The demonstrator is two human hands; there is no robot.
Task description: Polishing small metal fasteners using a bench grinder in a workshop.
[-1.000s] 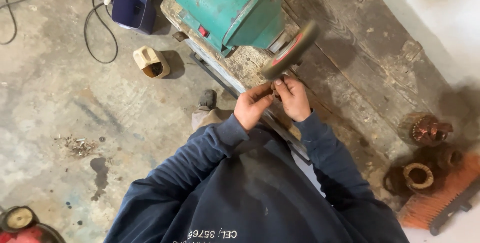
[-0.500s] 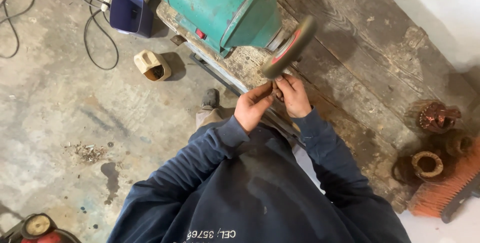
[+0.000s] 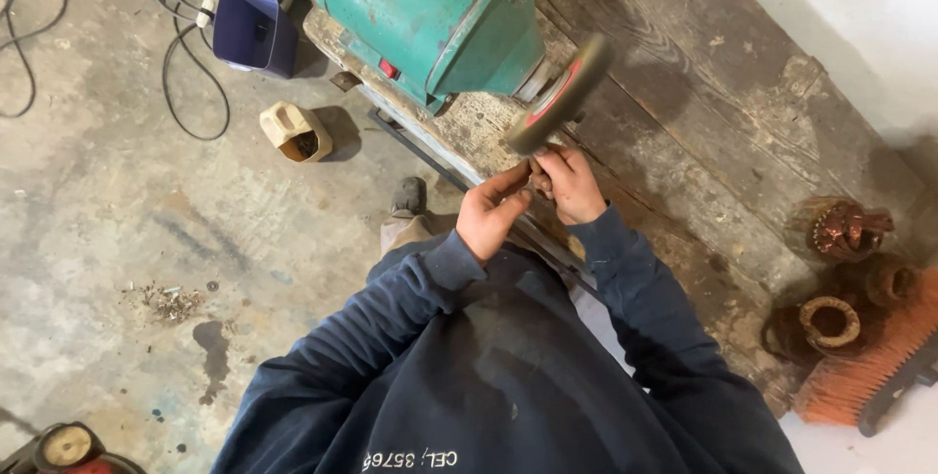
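My left hand (image 3: 490, 212) and my right hand (image 3: 569, 184) are close together, both pinching a small rusty metal piece (image 3: 538, 178) that is mostly hidden by my fingers. The piece sits right under the lower rim of a blurred wire wheel (image 3: 559, 95). That wheel is mounted on the side of a teal bench grinder (image 3: 430, 10) standing on a worn wooden workbench (image 3: 703, 132). Dark blue sleeves cover both my arms.
Rusty round metal parts (image 3: 845, 230) and an orange-bristled brush (image 3: 865, 366) lie at the bench's right end. On the concrete floor are a tan jug (image 3: 293, 132), a dark blue container (image 3: 252, 29), black cables (image 3: 191, 54) and a small debris pile (image 3: 171, 300).
The view has shifted slightly. My hands stay at the wheel's lower edge, holding the small piece as before.
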